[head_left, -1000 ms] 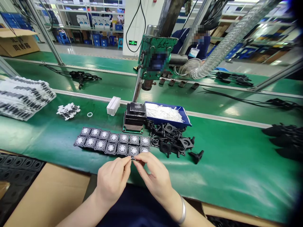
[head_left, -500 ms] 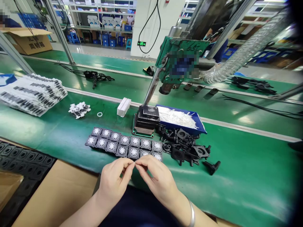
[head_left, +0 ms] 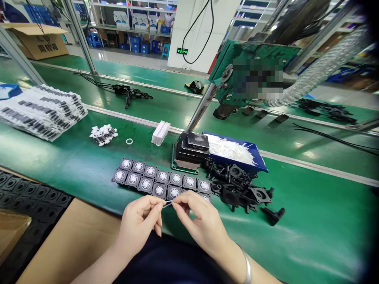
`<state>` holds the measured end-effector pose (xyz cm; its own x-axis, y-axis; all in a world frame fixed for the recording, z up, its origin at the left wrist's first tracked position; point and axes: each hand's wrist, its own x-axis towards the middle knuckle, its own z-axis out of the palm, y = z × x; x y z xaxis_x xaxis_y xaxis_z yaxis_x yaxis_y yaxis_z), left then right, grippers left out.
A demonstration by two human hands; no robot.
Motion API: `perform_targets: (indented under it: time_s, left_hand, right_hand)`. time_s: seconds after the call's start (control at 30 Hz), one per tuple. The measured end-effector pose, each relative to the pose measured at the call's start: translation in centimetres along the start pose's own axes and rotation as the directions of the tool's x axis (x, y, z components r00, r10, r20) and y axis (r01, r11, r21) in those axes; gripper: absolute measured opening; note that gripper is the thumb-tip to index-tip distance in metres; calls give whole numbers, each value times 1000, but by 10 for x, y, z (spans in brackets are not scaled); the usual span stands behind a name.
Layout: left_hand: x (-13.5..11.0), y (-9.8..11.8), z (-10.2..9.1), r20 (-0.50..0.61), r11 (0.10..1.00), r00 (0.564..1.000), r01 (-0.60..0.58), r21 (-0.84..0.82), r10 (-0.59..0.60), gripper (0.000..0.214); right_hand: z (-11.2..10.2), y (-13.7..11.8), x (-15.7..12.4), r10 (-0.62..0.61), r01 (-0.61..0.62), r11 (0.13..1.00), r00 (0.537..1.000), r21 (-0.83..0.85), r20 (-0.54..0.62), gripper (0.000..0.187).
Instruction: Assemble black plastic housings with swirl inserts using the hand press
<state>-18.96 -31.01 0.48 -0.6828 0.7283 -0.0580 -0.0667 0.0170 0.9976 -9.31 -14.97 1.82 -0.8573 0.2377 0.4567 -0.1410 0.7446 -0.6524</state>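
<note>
My left hand (head_left: 139, 227) and my right hand (head_left: 201, 223) meet at the near edge of the green belt (head_left: 310, 221). Both pinch the ends of a small thin pale strip (head_left: 168, 203) stretched between their fingertips. Just beyond the fingers lie two rows of black square housings with white impellers (head_left: 160, 182). A loose heap of black housings (head_left: 239, 191) sits to the right of the rows. Behind it stands a blue tray of white parts (head_left: 237, 152), next to a small black press fixture (head_left: 191, 152).
A stack of white and black strips (head_left: 41, 112) lies far left, with a small white pile (head_left: 103, 134), a white ring (head_left: 129, 141) and a white block (head_left: 160, 132) beyond the rows. Black moulded trays (head_left: 26, 197) and a cardboard sheet (head_left: 68, 240) are at lower left. A green machine head (head_left: 251, 75) hangs above.
My hands have drawn slightly apart, stretching the small strip between the fingertips. The camera has swung left and down, so the belt's objects have shifted right in view.
</note>
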Motion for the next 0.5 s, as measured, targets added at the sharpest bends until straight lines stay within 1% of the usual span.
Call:
perform_targets:
  time_s: [0.07, 0.1, 0.13, 0.17, 0.2, 0.23, 0.3, 0.33, 0.37, 0.4, 0.43, 0.5]
  left_hand:
    - [0, -1, -3, -14, 1000, 1000, -9, 2, 9, 23]
    - [0, -2, -4, -38, 999, 999, -39, 33, 40, 22]
    - [1, -2, -7, -73, 992, 993, -85, 90, 92, 21]
    - [1, -2, -9, -112, 973, 979, -148, 176, 169, 19]
    - [1, -3, -12, -139, 934, 955, -216, 285, 263, 17]
    - [0, -3, -15, -147, 870, 918, -285, 402, 368, 17]
    - [0, -4, -21, -105, 685, 818, -395, 612, 565, 20]
    - [0, -5, -23, -64, 582, 767, -426, 692, 638, 21]
    - [0, -6, -24, -19, 487, 725, -443, 753, 688, 22]
    - [0, -8, -25, 26, 405, 695, -449, 796, 719, 23]
    - [1, -10, -25, 69, 337, 675, -452, 826, 735, 24]
    - [3, -14, -24, 142, 245, 657, -461, 853, 741, 26]
  right_hand:
    - [-1, 2, 1, 36, -36, 999, 999, 19, 28, 11]
    - [-2, 4, 2, 52, -53, 998, 998, 27, 44, 11]
    - [-3, 5, 4, 71, -73, 997, 996, 32, 63, 11]
    - [-5, 5, 7, 89, -93, 995, 992, 34, 85, 12]
    - [-7, 6, 10, 109, -113, 993, 988, 32, 111, 12]
    - [-9, 6, 15, 129, -134, 991, 982, 26, 142, 12]
    - [-11, 5, 26, 160, -165, 986, 966, 6, 201, 12]
    - [-11, 4, 32, 173, -175, 985, 958, -11, 230, 13]
    - [-10, 4, 39, 182, -179, 983, 949, -34, 257, 13]
    - [-9, 3, 46, 190, -179, 982, 939, -64, 286, 13]
    - [-7, 4, 51, 195, -171, 980, 930, -103, 313, 14]
    - [-4, 5, 61, 198, -129, 970, 911, -207, 362, 14]
